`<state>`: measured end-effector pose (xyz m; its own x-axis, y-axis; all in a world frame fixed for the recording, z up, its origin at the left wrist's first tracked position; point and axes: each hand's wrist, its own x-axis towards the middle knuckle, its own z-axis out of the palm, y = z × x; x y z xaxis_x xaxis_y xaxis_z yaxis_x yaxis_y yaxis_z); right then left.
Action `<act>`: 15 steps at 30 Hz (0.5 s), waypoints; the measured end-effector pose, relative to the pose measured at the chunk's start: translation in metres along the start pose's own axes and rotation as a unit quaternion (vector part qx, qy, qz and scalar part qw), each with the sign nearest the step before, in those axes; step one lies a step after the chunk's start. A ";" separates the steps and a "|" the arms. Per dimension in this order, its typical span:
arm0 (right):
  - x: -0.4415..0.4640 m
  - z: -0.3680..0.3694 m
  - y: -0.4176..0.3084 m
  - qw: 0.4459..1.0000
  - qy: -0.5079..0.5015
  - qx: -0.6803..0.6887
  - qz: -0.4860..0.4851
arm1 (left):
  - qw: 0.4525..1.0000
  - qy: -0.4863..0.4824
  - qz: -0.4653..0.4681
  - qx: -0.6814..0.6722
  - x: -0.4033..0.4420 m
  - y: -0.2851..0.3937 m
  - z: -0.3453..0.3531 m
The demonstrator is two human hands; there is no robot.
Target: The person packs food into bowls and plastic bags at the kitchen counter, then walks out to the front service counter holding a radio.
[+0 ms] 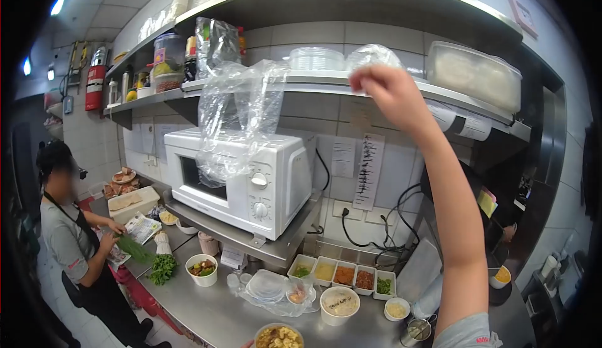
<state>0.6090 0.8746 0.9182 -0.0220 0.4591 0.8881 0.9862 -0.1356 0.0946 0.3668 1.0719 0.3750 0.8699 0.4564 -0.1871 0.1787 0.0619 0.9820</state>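
Observation:
My right hand (385, 91) is raised in front of the upper shelf, beside a clear plastic-wrapped stack (374, 55). Its fingers are curled together; whether anything is between them cannot be made out. At the bottom edge, a small part of my left hand (248, 344) shows against the side of a bowl of food (279, 335), with most of the hand out of view. A lidded white tub with writing (340, 302) stands to the right of that bowl. Clear lids in a plastic bag (269, 287) lie behind it.
A white microwave (241, 182) sits on a raised shelf, with a clear bag (241, 116) hanging over its front. Topping trays (343, 275) line the wall. A bowl (202, 270) and greens (162, 269) are on the counter. At left, a co-worker (75, 235) handles green stalks.

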 end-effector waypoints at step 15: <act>0.168 0.067 0.161 0.882 -0.235 -0.289 0.290 | 0.995 0.031 -0.022 -0.088 -0.012 -0.059 -0.014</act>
<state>0.7752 0.9883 1.0525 0.6621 0.4610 0.5909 0.5591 -0.8289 0.0202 0.3398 1.0753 0.3193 0.8325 0.5030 -0.2324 0.1277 0.2341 0.9638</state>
